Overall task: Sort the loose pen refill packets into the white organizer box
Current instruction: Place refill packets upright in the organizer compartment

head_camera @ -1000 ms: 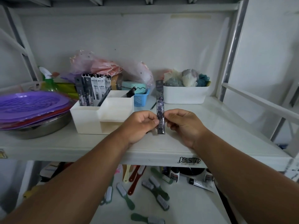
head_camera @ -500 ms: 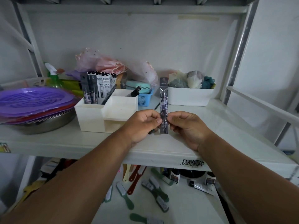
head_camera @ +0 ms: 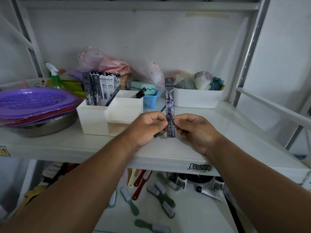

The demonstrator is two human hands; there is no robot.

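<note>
I have one packet (head_camera: pixel 170 108) upright above the shelf (head_camera: pixel 218 140), pinched between left hand (head_camera: pixel 148 126) and right hand (head_camera: pixel 195 130), right of the box (head_camera: pixel 107 120). Several packets already stand in its rear-left compartment. This one still to file.

A white metal shelving unit (head_camera: pixel 168 153) fills the view, its back panel (head_camera: pixel 134 39) a plain pale grey with a strip of tape (head_camera: pixel 207 14) near the top. To the right of the unit's perforated upright post (head_camera: pixel 250 52) stands a bare white wall (head_camera: pixel 286 47). Below the shelf board lies a lower shelf (head_camera: pixel 193 216) (also white). The light is soft and even.
</note>
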